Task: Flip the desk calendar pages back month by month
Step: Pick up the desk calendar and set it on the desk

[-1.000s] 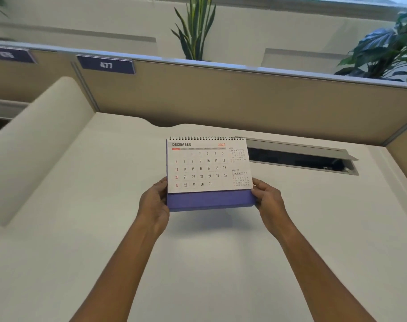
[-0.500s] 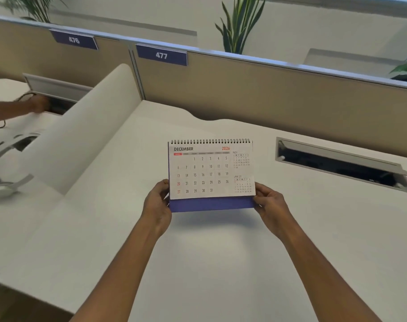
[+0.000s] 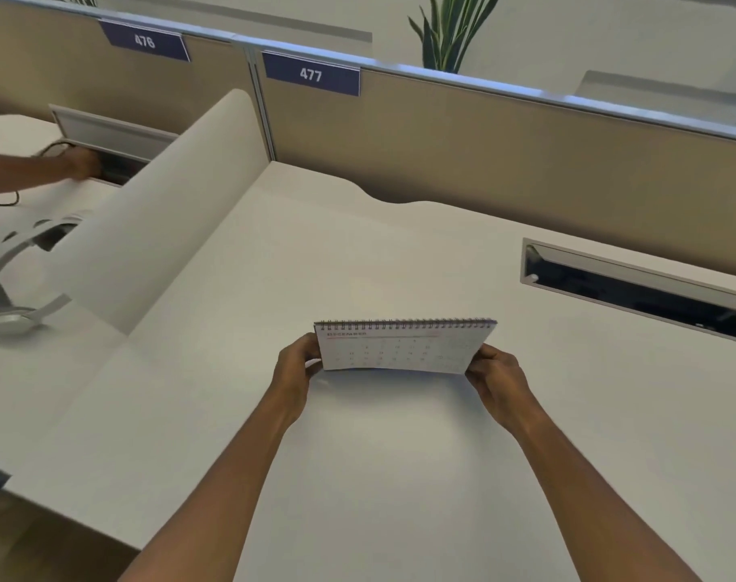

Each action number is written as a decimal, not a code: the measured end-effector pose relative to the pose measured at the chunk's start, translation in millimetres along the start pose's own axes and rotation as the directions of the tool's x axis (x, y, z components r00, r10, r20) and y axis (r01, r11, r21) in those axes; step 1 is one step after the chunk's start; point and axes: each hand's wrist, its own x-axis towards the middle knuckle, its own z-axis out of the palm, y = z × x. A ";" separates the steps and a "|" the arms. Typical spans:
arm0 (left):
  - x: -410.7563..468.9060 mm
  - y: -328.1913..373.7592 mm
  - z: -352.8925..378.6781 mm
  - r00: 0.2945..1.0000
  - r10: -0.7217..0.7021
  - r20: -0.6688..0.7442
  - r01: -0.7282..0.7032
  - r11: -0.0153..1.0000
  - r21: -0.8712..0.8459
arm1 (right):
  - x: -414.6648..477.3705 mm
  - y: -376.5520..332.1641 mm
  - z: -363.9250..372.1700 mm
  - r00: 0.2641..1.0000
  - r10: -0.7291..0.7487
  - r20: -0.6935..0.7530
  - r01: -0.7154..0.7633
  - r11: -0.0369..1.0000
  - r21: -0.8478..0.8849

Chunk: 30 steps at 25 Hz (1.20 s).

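A spiral-bound desk calendar (image 3: pixel 404 346) shows its December page, tilted back so the page looks foreshortened and blurred. It sits low over the white desk (image 3: pixel 400 455); whether it touches the surface I cannot tell. My left hand (image 3: pixel 297 367) grips its left edge, thumb on the front. At the lower right corner my right hand (image 3: pixel 494 373) holds it. The blue base is hidden from view.
A cable slot (image 3: pixel 635 287) opens in the desk at the right. A beige partition (image 3: pixel 484 132) with tags 476 and 477 runs along the back. A white curved divider (image 3: pixel 169 216) stands at the left; beyond it another person's hand (image 3: pixel 81 163) reaches into a slot.
The calendar has tipped backward and lower toward the desk, hiding its blue base. Both hands kept their hold. The view has shifted left and down.
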 end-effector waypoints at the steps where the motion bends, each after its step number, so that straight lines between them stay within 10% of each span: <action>1: 2.0 0.2 -1.3 1.000 -0.001 0.009 0.001 1.000 0.026 | 2.1 1.0 0.7 1.000 0.002 -0.004 -0.002 1.000 -0.008; 17: 33.7 -1.8 -17.8 0.993 -0.045 0.110 0.016 0.968 0.251 | 25.3 1.7 -1.0 0.998 -0.012 0.068 0.034 0.941 -0.336; 30: 55.0 10.9 -35.0 0.971 0.023 0.239 -0.190 0.681 0.707 | 63.3 -10.9 -14.6 0.971 -0.135 0.197 0.235 0.412 -0.880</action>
